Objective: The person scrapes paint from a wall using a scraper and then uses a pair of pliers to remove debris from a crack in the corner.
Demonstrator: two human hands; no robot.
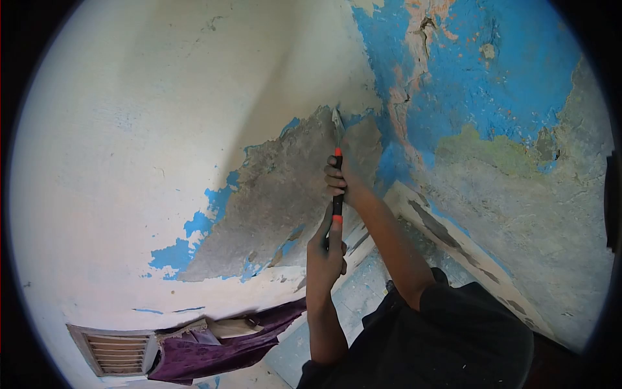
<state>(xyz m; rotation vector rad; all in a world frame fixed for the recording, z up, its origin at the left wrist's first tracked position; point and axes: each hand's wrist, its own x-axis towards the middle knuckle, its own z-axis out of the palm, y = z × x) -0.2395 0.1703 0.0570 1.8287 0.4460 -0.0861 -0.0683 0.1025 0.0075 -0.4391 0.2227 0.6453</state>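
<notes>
A paint scraper (pixel 337 204) with a black and orange handle stands nearly upright in view, its metal blade (pixel 336 120) touching the wall. The tip meets the upper edge of a bare grey patch (pixel 272 201), where cream paint and a thin strip of blue begin. My right hand (pixel 343 178) is closed around the upper handle, just below the blade. Lower down, my left hand (pixel 326 256) is wrapped round the handle's end, with a finger or thumb lying along it.
To the right, across the corner, is a blue wall (pixel 479 78) with cracks and peeling paint. Purple cloth (pixel 220 350) lies at the lower left beside a slatted vent (pixel 116 353). Paint flakes dot the floor (pixel 353 298).
</notes>
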